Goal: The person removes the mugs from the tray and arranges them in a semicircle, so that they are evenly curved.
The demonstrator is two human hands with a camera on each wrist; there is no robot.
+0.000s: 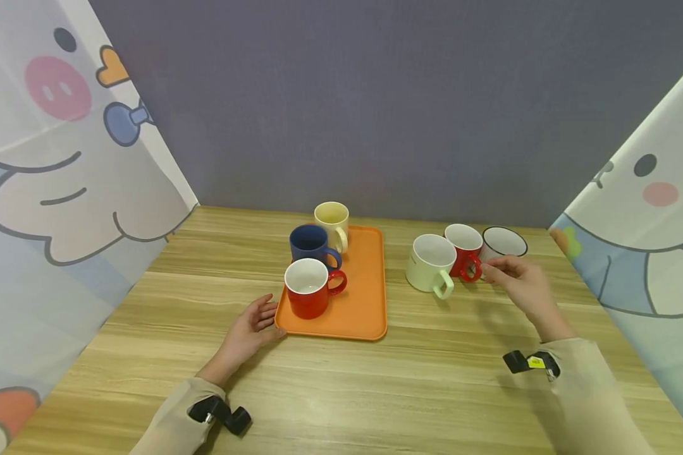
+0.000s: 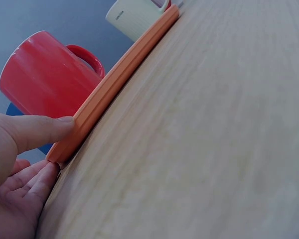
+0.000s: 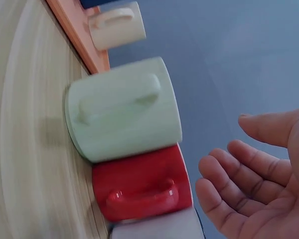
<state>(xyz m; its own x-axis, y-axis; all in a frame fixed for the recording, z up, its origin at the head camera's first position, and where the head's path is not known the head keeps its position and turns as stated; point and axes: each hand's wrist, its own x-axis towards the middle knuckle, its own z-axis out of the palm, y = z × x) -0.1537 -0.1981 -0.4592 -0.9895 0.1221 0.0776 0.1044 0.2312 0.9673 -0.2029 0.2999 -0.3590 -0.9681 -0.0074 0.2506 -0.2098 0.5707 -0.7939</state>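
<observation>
My left hand is at the near left corner of an orange tray. Its thumb lies against the front rim, and the straight fingers touch the left side. On the tray stand a red mug, a dark blue mug and a pale yellow mug. Farther right, my right hand hovers with nothing in its gently bent fingers, close to a second red mug and a white mug with a dark rim. Left of these stands a light green mug.
A wood-grain table carries the tray and mugs. Behind it rises a grey wall panel, and cartoon-printed sheets flank both sides. The three mugs on the right stand close together, handles toward the front.
</observation>
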